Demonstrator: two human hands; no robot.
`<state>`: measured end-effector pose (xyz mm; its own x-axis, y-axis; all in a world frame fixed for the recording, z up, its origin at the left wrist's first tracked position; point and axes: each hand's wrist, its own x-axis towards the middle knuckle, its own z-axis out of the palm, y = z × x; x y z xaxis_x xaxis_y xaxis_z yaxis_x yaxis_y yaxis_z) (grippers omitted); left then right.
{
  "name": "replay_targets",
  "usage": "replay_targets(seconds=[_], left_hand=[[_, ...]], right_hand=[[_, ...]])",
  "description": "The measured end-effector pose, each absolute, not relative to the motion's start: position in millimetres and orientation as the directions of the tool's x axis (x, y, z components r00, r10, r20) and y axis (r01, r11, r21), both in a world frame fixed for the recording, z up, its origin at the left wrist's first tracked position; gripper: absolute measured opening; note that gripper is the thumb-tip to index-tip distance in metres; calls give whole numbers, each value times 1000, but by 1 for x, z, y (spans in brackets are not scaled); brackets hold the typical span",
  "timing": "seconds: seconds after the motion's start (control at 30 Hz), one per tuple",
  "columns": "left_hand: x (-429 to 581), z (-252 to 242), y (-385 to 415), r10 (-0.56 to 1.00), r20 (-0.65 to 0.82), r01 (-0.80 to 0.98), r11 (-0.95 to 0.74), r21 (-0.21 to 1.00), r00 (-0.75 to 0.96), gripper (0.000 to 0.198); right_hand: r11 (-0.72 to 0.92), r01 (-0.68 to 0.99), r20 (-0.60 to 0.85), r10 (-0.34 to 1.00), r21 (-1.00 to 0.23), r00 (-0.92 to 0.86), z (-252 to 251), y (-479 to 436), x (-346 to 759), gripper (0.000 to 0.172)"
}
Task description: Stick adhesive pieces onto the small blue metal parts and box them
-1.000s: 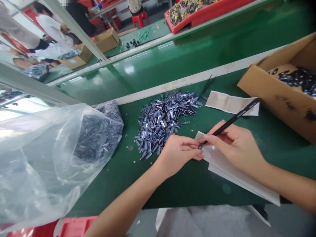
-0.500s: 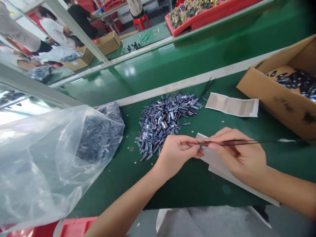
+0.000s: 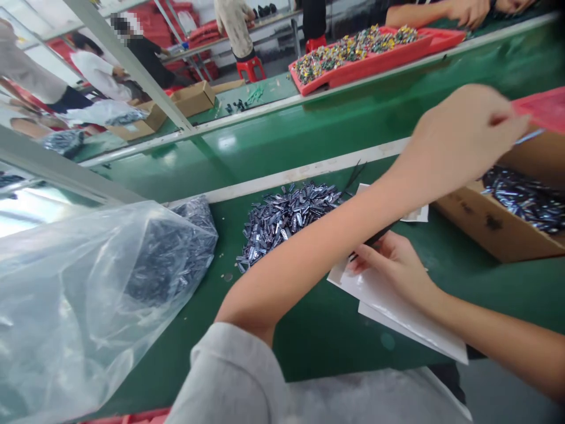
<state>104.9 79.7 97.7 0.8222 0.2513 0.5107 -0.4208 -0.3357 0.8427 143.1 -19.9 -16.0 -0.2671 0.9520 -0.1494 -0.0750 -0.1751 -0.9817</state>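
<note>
The cardboard box (image 3: 498, 232) holds many dark shiny metal parts (image 3: 525, 197), and the clear plastic bag (image 3: 75, 306) holds similar ones. A loose pile (image 3: 289, 218) lies on the green bench (image 3: 335, 335). The left hand (image 3: 463, 132) is blurred above the box, so I cannot tell its fingers. The right hand (image 3: 392, 265) has fingers gripping black tweezers (image 3: 375, 237) over white paper sheets (image 3: 397, 306).

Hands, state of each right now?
Left hand: blurred, by a red item; grip cannot be told.
Right hand: closed, holding black tweezers.
</note>
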Motion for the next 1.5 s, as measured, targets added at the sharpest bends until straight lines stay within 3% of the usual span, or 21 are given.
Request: replay_targets(seconds=[0.07,0.13,0.17,0.2,0.23,0.27,0.37,0.47,0.63,1.0,1.2,1.33,1.43,1.5], left_hand=[[114,101,82,399,565,-445,-357,821,723,53],[94,94,67,668,465,-150,-474,868,581,69],[76,87,55,764,380,107,-501,859,521,80],[56,80,40,835,314,338,-486,806,452,64],[34,70,25,864,263,499,-470,728,430,36],[14,61,10,889,192,611,-430,664,416,22],[-29,31,-27,935,5,751,-288,595,354,11],[-42,11,-47,941,-111,789,-200,580,320,7],[-37,8,-53,940,-167,818,-160,552,296,8],[-40,14,-42,922,-187,832,-201,517,339,10],[-44,20,-5,959,-36,911,-255,324,281,17],[-42,15,10,955,-85,932,-255,258,285,12],[-39,16,13,949,-132,928,-241,284,286,11],[-37,17,9,949,-138,889,-207,408,284,12]], right_hand=[[-157,-30,-139,937,-987,-320,-16,-21,143,22],[-123,26,-124,923,-992,-365,-17,-21,143,20],[-95,62,-111,918,-994,-381,-17,-21,142,19],[-62,100,-97,914,-993,-393,-17,-21,142,18],[-28,134,-80,912,-991,-402,-18,-21,142,16],[3,163,-65,910,-987,-409,-18,-21,142,14],[65,227,-39,903,-972,-428,-19,-20,141,10],[113,312,-31,906,-943,-422,-18,-21,140,13],[141,393,-38,910,-908,-414,-17,-22,138,13],[22,296,-107,905,-955,-412,-16,-22,139,16],[-40,234,-133,908,-971,-398,-17,-23,140,16],[-56,181,-123,916,-982,-382,-16,-24,139,15],[-66,110,-97,945,-992,-312,-12,-23,141,17],[-55,81,-72,974,-995,-217,-10,-21,143,18]])
